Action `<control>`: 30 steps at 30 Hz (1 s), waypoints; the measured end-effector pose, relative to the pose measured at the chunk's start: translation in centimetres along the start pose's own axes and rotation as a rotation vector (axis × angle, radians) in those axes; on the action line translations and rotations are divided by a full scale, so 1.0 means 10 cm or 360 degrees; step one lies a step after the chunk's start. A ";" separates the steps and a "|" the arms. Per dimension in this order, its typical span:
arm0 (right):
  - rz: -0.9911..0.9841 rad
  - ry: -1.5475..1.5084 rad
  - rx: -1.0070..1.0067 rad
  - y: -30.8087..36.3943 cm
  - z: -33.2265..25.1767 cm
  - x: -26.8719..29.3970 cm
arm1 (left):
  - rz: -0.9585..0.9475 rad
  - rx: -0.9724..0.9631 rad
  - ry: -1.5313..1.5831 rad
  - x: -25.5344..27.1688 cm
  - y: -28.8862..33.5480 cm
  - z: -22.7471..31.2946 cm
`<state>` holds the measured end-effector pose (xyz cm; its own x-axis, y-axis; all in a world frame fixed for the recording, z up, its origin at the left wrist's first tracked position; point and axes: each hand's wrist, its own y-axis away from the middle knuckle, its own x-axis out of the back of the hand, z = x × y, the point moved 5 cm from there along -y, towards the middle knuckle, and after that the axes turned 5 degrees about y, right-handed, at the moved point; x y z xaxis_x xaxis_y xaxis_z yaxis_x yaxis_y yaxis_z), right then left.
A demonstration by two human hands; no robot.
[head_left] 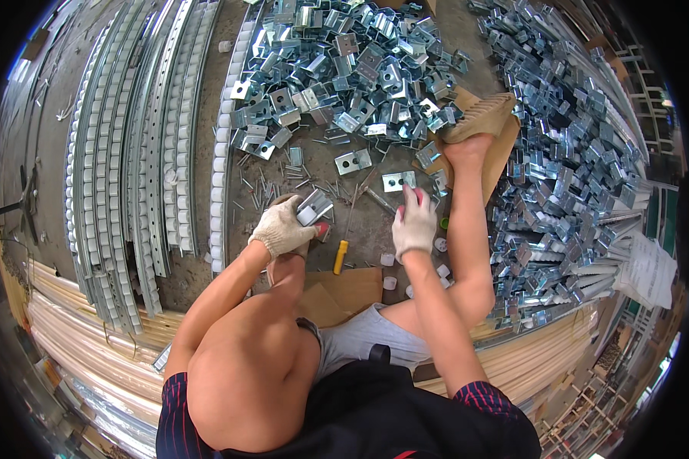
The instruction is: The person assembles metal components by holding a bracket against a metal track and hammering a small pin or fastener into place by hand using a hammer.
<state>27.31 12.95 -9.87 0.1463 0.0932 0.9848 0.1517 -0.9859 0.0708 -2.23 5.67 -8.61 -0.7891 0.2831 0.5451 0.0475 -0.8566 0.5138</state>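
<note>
Head view: gloved left hand [280, 226], fingers closed on a bracket [316, 205] near the left foot. Gloved right hand [416, 223], fingers at a second bracket [395, 180]; grip cannot be told. Yellow-handled screwdriver [341, 257], between hands; bracket heap [352, 65], beyond.

Roller tracks [115, 161] side by side, upper left; separate track [220, 153] just right of them. Bracket pile [352, 69] top centre, bracket heap [559, 168] down the right side. Sandal [478, 118] between the two, on cardboard piece [505, 145]. Pins [266, 190] scattered on floor [375, 239] mid-frame, below pile. Left hand [282, 228] just below pins, held bracket [315, 205] in it. Right hand [415, 226] right of centre, fingertips at loose bracket [398, 181]. Screwdriver [341, 257] between hands, on floor. Cardboard sheet [364, 284] below screwdriver. Tubes [92, 329] lower left, below tracks.
</note>
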 end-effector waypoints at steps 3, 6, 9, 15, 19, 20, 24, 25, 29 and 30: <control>-0.0008 0.0688 0.0233 -0.42 0.10 -0.12 | -0.0036 0.0007 0.0028 0.04 -0.02 0.08; 0.0085 0.1022 0.0600 -0.64 0.15 -0.24 | 0.0005 -0.0029 -0.0011 0.00 -0.03 -0.04; -0.0196 0.1013 0.0763 -0.77 0.30 -0.31 | -0.0023 -0.0035 0.0008 -0.02 -0.05 -0.05; -0.0363 -0.0164 0.0832 -0.73 0.13 0.32 | -0.0081 0.0012 0.0099 0.09 0.03 -0.04; -0.0560 -0.1532 -0.0039 -0.53 0.10 0.22 | -0.0123 0.0013 0.0123 0.09 0.07 -0.06; -0.0735 -0.1877 -0.0243 -0.45 0.06 0.17 | -0.0123 0.0011 0.0151 0.09 0.09 -0.06; -0.0909 -0.2082 -0.0611 -0.31 -0.46 0.16 | -0.0198 -0.0019 0.0200 0.07 0.11 0.04; -0.0966 -0.1959 -0.0681 -0.31 -0.57 0.17 | -0.0254 0.0050 0.0217 0.12 0.14 0.12; -0.1156 -0.2245 -0.0594 -0.31 -0.57 -0.29 | -0.0307 0.0010 0.0133 0.02 0.09 0.12; -0.1146 -0.2206 -0.0616 -0.34 -0.60 -0.27 | -0.0325 0.0017 0.0110 0.03 0.09 0.15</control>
<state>20.50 15.17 -11.77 0.9186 0.3659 -0.1491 0.3642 -0.6377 0.6788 -1.50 5.64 -6.96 -0.8231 0.4196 0.3826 -0.1114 -0.7799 0.6159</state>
